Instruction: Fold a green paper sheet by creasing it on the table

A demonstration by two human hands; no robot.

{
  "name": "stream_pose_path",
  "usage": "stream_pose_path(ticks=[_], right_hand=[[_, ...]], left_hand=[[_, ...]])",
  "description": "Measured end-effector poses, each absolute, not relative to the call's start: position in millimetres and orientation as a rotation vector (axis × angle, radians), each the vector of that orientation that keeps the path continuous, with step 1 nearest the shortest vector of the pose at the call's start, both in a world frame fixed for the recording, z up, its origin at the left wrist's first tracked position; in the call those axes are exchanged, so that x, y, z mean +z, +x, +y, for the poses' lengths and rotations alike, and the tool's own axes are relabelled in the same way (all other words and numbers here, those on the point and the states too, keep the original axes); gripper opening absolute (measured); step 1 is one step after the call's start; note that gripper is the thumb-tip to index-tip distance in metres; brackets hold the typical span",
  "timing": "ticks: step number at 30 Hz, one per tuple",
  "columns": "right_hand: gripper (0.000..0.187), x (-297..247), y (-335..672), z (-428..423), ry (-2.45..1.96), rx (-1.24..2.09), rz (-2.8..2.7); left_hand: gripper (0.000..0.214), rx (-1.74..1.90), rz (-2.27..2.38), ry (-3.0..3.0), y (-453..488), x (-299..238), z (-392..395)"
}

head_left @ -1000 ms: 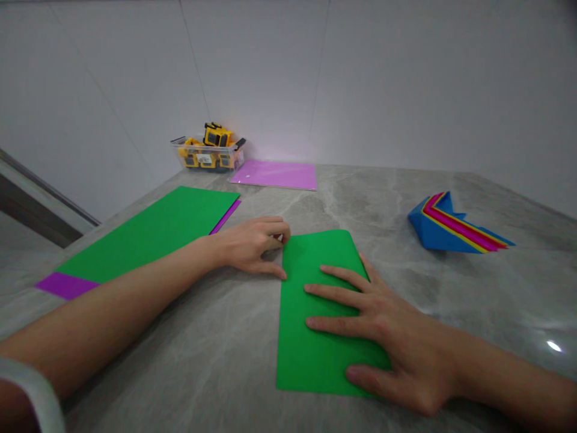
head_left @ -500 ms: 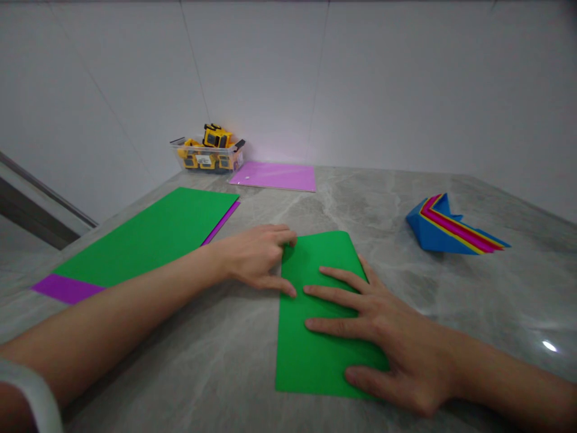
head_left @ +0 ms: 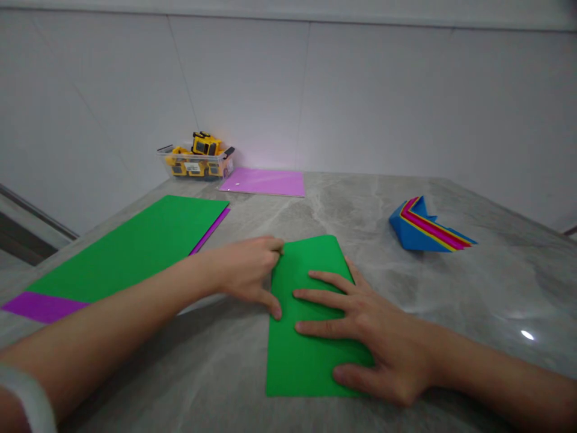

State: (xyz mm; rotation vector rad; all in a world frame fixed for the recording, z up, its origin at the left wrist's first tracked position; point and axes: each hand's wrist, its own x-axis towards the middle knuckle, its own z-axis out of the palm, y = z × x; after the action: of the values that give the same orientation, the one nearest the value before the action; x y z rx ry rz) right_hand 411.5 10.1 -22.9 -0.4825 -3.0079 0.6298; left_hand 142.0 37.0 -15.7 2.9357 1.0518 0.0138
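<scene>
Folded green sheet [head_left: 291,343] flat on the grey table [head_left: 202,376], taken as the centre of the clock, long sides running roughly from 12 to 6, with a soft rounded bend near its 1 o'clock corner. Over its side at 3 to 4 o'clock, the right hand [head_left: 376,337]: palm down, fingers fanned out across the paper toward 9 o'clock, spread wide and gripping nothing. At 10 o'clock, the left hand [head_left: 252,267]: forefinger bent at the far corner, thumb reaching over the long edge, thumb and forefinger well apart rather than pinched; other fingertips hidden. Cannot tell how firmly pressed.

Between 9 and 10 o'clock, partly behind the left forearm [head_left: 148,319], a large sheet [head_left: 139,246], also green, lying over a purple sheet [head_left: 40,307], with purple showing at the near end and along one side.

Between 10 and 11 o'clock, farther off, an open clear tub [head_left: 228,166]. Inside, yellow trucks [head_left: 205,145]: a row low down, seen through the plastic, and one tilted on top, rising above the rim. On the front, a white label [head_left: 192,167], too small to read. At 11 o'clock, just beside the tub, a flat pink pack [head_left: 265,182]. At 2 o'clock, a blue origami [head_left: 426,231] with pink, red and yellow stripes. At 12 o'clock, beyond the table, a pale wall [head_left: 360,102].
</scene>
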Motion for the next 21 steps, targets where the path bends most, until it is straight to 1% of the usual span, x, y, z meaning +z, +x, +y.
stream_pose_path(ticks=[3,5,10,21], right_hand=[[0.064,-21.3,410.8,9.9,-0.501,0.643,-3.002],[0.064,-20.7,410.6,10.1,-0.502,0.661,-2.997],[0.064,-21.3,411.3,10.8,-0.496,0.691,-2.99],[0.066,-20.0,411.0,11.4,-0.492,0.686,-2.991]], left_hand=[[0.053,0.048,0.967,2.785,119.4,-12.8,52.8],[0.046,0.132,0.954,2.745,105.5,-14.8,62.1],[0.039,0.25,0.894,2.731,92.1,-26.0,71.2],[0.033,0.31,0.819,2.766,94.7,-27.1,70.8]])
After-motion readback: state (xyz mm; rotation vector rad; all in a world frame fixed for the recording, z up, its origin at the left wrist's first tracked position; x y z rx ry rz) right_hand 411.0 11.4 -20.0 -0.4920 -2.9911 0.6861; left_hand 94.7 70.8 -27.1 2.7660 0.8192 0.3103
